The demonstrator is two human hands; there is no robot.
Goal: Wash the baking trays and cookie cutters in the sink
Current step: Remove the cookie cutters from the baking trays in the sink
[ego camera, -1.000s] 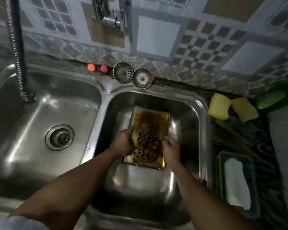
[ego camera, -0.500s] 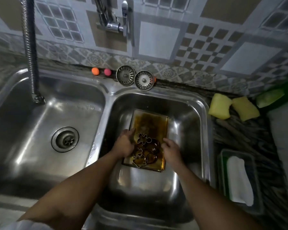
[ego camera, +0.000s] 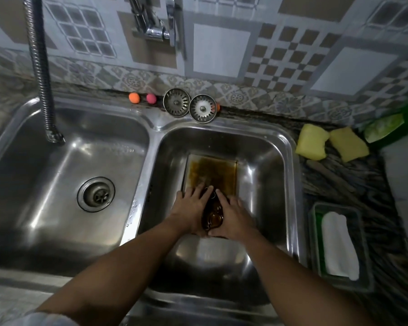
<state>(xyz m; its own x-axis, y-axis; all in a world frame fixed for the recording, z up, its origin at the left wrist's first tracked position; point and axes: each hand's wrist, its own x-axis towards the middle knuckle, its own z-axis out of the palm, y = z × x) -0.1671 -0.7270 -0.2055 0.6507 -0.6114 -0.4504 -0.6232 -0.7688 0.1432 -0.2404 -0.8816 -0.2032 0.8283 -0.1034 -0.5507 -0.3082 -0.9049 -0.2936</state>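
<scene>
A baking tray (ego camera: 212,169) with brown greasy residue lies flat on the bottom of the right sink basin (ego camera: 269,165). On its near end sits a small heap of metal cookie cutters (ego camera: 213,214), mostly hidden. My left hand (ego camera: 190,208) and my right hand (ego camera: 234,216) press in on the heap from either side, fingers stretched forward and nearly touching at the tips. Both hands rest low on the tray and cover its near edge.
The left basin (ego camera: 57,196) holds only its drain (ego camera: 96,194), with a flexible tap hose (ego camera: 39,71) hanging over it. Two strainer plugs (ego camera: 176,105) lean on the back ledge. Two yellow sponges (ego camera: 312,142) and a tub with a white cloth (ego camera: 338,245) sit on the right counter.
My hands have moved inward from the tray's sides and closed together around the cookie cutters, hiding most of them. The view has shifted slightly nearer.
</scene>
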